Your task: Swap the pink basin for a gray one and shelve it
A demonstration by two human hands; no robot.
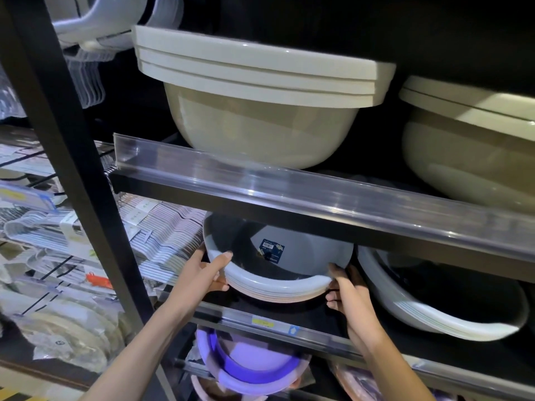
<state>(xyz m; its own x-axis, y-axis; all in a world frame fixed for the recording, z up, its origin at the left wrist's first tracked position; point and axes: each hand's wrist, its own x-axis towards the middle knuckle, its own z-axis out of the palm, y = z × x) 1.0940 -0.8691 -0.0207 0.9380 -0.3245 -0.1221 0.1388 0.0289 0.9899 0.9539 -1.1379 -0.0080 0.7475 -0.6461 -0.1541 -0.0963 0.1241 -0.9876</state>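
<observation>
we grip the round gray plastic basin (292, 256) atop its nested stack on the middle shelf, left hand (207, 270) and right hand (346, 296) clasping opposite rims, and tugging could drag lower basins out, since they nest tightly

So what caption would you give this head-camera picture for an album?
Left hand and right hand grip a stack of basins, gray basin on top, on the middle shelf.
</observation>
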